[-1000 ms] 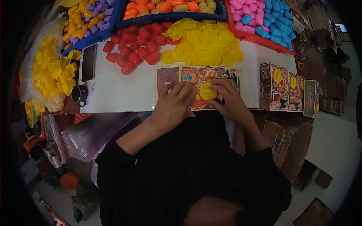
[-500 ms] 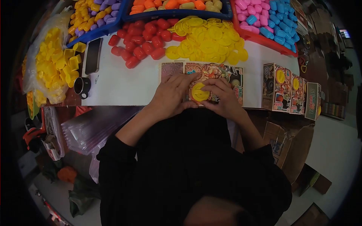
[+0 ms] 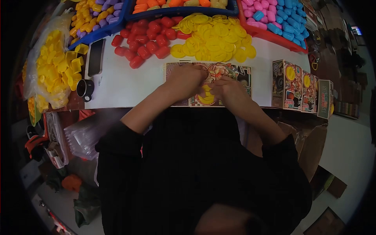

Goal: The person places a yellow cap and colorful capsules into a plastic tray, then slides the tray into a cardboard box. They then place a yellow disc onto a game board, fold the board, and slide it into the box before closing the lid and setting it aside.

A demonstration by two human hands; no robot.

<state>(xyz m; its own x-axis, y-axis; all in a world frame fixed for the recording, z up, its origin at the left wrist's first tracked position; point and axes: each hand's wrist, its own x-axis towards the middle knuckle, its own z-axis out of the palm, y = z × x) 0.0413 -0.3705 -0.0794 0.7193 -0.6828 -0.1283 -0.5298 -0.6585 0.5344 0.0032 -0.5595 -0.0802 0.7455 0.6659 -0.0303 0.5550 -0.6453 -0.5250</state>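
Note:
A printed cardboard box [image 3: 243, 74] lies flat at the table's front edge, with a yellow round disc [image 3: 205, 98] set in its printed face. My left hand [image 3: 187, 81] is over the box's left and middle part, fingers curled downward and their tips hidden. From the right, my right hand [image 3: 232, 93] reaches over the box with bent fingers close together beside the disc. Whatever lies between the fingertips is too small or blurred to make out. Just behind the box is a heap of yellow discs [image 3: 215, 39], with red plastic capsules [image 3: 145, 41] to its left.
Trays of coloured capsules line the back: a blue tray [image 3: 119, 29], another blue tray [image 3: 184, 13] and a red tray [image 3: 270, 37]. Upright printed boxes [image 3: 291, 84] stand right. At left are a phone [image 3: 95, 58], a black cup [image 3: 85, 90] and a bag of yellow parts [image 3: 55, 66].
My left hand has shifted up and over the box, its fingers curling. My right hand has drawn off the yellow disc to its upper right side. The disc stays in the box face.

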